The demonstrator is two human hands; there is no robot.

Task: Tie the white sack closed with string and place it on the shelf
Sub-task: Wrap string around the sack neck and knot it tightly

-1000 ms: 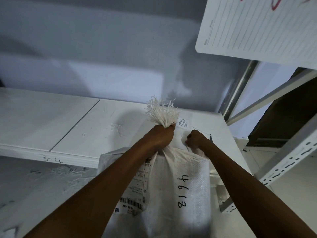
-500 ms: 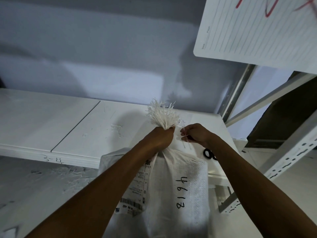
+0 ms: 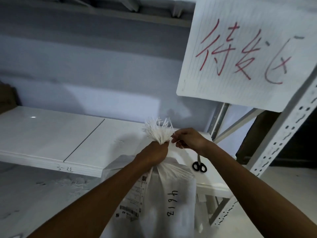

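A white woven sack point(image 3: 173, 200) with black handwritten digits and a barcode label stands upright against the front edge of the white shelf point(image 3: 51, 134). My left hand point(image 3: 154, 152) is clenched around its gathered neck, and the frayed top point(image 3: 158, 130) fans out above my fist. Just right of the neck, my right hand point(image 3: 187, 139) pinches a thin white string point(image 3: 180, 146) that runs down from my fingers.
Black-handled scissors point(image 3: 199, 166) lie on the shelf right of the sack. A lined paper sign point(image 3: 245, 54) with red writing hangs from the perforated metal upright point(image 3: 281, 134) at the right. A grey wall backs the shelf.
My right hand has lifted off the shelf with the string and come up beside the sack's neck, uncovering the scissors. The view has tilted upward. My left hand keeps its hold.
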